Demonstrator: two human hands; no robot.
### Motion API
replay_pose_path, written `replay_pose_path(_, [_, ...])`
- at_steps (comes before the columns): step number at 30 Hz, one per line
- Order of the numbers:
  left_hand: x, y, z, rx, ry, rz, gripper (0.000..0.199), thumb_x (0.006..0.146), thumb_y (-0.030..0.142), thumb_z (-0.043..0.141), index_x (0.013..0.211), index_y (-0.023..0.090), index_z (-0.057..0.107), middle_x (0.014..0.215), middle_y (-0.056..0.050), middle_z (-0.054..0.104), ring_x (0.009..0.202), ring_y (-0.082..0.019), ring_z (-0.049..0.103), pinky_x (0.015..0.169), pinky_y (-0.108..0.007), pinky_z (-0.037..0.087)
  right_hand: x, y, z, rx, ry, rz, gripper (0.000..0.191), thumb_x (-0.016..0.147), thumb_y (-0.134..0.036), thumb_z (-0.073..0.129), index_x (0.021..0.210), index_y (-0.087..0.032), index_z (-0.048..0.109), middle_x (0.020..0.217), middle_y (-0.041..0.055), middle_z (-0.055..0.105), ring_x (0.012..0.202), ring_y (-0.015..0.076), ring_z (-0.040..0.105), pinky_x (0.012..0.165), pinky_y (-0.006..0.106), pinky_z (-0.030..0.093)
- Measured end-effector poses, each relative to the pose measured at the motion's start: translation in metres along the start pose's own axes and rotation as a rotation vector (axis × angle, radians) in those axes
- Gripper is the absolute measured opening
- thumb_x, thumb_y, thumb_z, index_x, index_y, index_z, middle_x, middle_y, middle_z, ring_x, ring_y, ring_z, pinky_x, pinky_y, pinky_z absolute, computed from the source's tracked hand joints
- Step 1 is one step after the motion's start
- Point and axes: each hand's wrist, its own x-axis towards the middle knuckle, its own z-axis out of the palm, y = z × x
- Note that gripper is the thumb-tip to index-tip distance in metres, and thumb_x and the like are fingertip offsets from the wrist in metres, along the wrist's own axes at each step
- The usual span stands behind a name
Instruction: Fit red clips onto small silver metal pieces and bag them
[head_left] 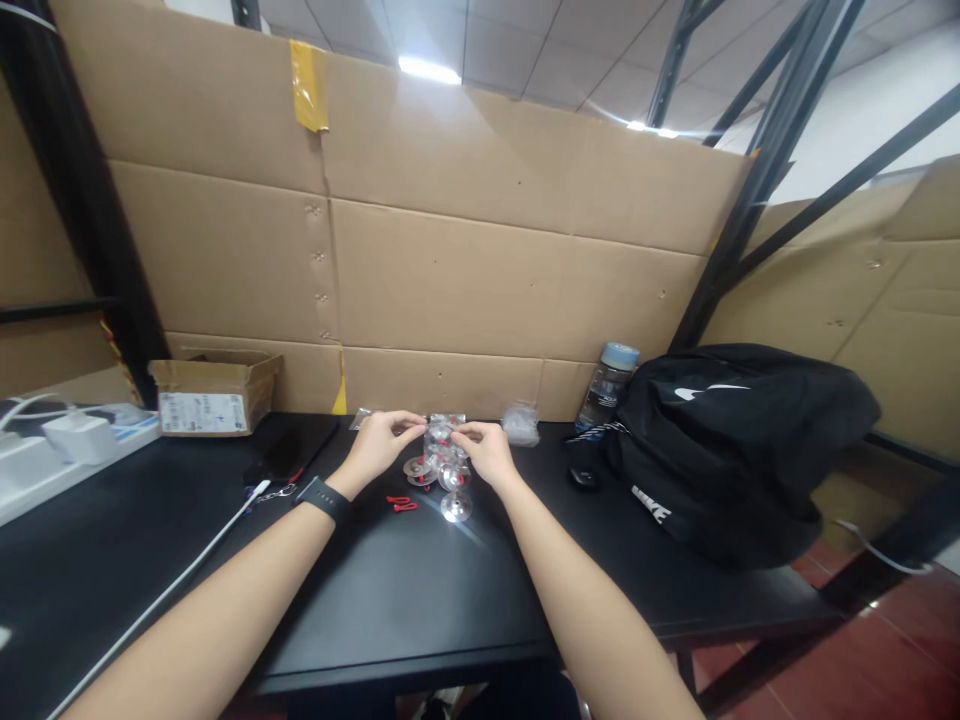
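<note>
Over the middle of the black table, my left hand (381, 445) and my right hand (487, 452) pinch the two sides of a small clear plastic bag (442, 437). Silvery and red bits show in or behind its film; which of the two I cannot tell. Just below the bag, shiny round metal discs (456, 507) lie on the tabletop, some with red parts among them. Two small red cord loops (401, 503) rest left of the discs. A dark watch (322, 497) is on my left wrist.
Cardboard panels (450, 250) wall the table's back. At left are an open cardboard box (214, 395), a white power strip (120, 440), a dark phone (281, 460) and a white cable (180, 580). Clear plastic bags (520, 425), a bottle (606, 388) and a black backpack (735, 450) stand right.
</note>
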Motion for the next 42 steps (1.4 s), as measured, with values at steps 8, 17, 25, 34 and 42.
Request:
replay_pose_path(8, [-0.002, 0.013, 0.009, 0.045, 0.092, 0.052, 0.025, 0.089, 0.042, 0.062, 0.091, 0.02, 0.073, 0.092, -0.005, 0.077, 0.084, -0.022, 0.071, 0.078, -0.033, 0.055, 0.0, -0.009, -0.004, -0.071, 0.004, -0.038, 0.02, 0.082, -0.036, 0.068, 0.09, -0.021, 0.081, 0.086, 0.0055, 0.079, 0.08, 0.0241, 0.072, 0.074, 0.033, 0.054])
replay_pose_path(17, [-0.002, 0.005, 0.012, -0.142, 0.002, -0.026, 0.037, 0.083, 0.04, 0.07, 0.111, 0.018, 0.061, 0.09, -0.007, 0.075, 0.087, -0.023, 0.073, 0.082, -0.037, 0.057, 0.0, -0.014, -0.003, 0.053, 0.069, -0.061, 0.023, 0.083, -0.039, 0.066, 0.087, -0.02, 0.079, 0.086, 0.0047, 0.078, 0.076, 0.0223, 0.071, 0.075, 0.032, 0.055])
replay_pose_path(25, [-0.003, 0.018, 0.012, -0.169, 0.119, 0.047, 0.024, 0.084, 0.036, 0.067, 0.091, 0.022, 0.048, 0.095, -0.006, 0.075, 0.093, -0.021, 0.072, 0.084, -0.035, 0.056, 0.0, -0.024, -0.003, 0.1, 0.094, -0.08, 0.024, 0.085, -0.041, 0.065, 0.089, -0.019, 0.076, 0.086, 0.0054, 0.077, 0.075, 0.0211, 0.069, 0.072, 0.031, 0.056])
replay_pose_path(34, [-0.001, 0.022, 0.011, -0.272, 0.046, 0.073, 0.02, 0.084, 0.036, 0.065, 0.086, 0.017, 0.074, 0.106, -0.011, 0.076, 0.099, -0.025, 0.071, 0.094, -0.04, 0.054, 0.001, -0.033, -0.009, 0.187, 0.108, -0.074, 0.041, 0.085, -0.043, 0.065, 0.12, -0.022, 0.06, 0.09, 0.004, 0.073, 0.074, 0.0185, 0.069, 0.068, 0.028, 0.055])
replay_pose_path(42, [-0.009, 0.026, 0.013, -0.295, -0.369, -0.097, 0.049, 0.08, 0.034, 0.07, 0.125, 0.016, 0.069, 0.06, 0.0, 0.067, 0.049, -0.014, 0.06, 0.049, -0.024, 0.048, -0.001, -0.029, -0.012, 0.166, 0.107, -0.057, 0.046, 0.087, -0.041, 0.06, 0.129, -0.024, 0.049, 0.086, 0.0014, 0.067, 0.062, 0.015, 0.063, 0.058, 0.025, 0.05])
